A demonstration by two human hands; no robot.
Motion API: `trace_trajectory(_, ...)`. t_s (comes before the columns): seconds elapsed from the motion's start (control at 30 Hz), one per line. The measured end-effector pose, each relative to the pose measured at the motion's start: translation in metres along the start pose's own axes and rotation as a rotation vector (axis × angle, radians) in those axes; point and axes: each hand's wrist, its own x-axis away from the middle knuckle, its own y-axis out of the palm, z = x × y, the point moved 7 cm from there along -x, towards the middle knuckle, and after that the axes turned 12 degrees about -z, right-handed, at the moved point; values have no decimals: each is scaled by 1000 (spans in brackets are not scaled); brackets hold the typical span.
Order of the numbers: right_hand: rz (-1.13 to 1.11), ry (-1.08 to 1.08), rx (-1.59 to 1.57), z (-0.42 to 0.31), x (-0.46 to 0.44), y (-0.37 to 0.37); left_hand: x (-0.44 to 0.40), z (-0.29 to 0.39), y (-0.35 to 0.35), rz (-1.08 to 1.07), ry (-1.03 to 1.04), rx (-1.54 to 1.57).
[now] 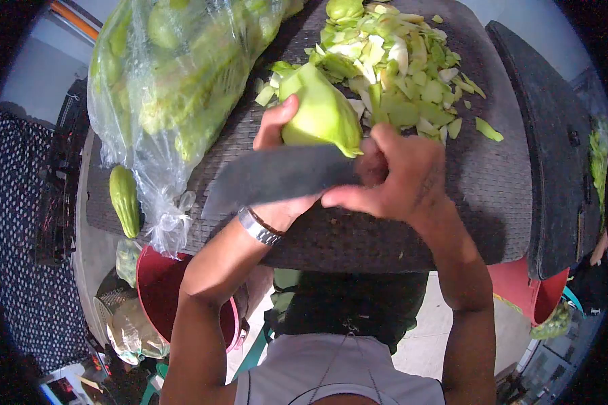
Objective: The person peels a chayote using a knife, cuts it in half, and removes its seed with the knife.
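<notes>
Fruit point(321, 111), smooth and pale green, is resting in the left hand point(275, 127) over the counter point(479, 209), its narrow end pointing back toward the body. The left grip is clamping on the fruit, one digit showing at its side while the blade is hiding much of the palm. The right hand point(409, 169) is holding a broad knife point(277, 177), its grip clamping on the handle, the thumb extending toward the blade. Whether the blade is touching the fruit, I cannot tell.

Peelings point(412, 88) are lying heaped just beyond, so the step in hand is probably paring. Paring well is calling for a nearly flat blade, shallow strokes and a steady wrist. The left fingers are needing to stay behind the edge, turning the fruit between passes. Damp flesh is probably making it slippery, so a firm hold is mattering more than speed.
</notes>
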Motion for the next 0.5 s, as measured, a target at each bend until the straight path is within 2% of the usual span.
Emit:
trace_trajectory(0.1,-11,48,-28,29,-3,-7,0,-1,-2,43,-67,-145)
trace_trajectory(0.33,-102,75,-133,46,-3,-6,-2,-6,-6,60,-93,-105)
trace_trajectory(0.5,-54,-12,-153,15,-3,-5,-4,0,1,48,49,-162)
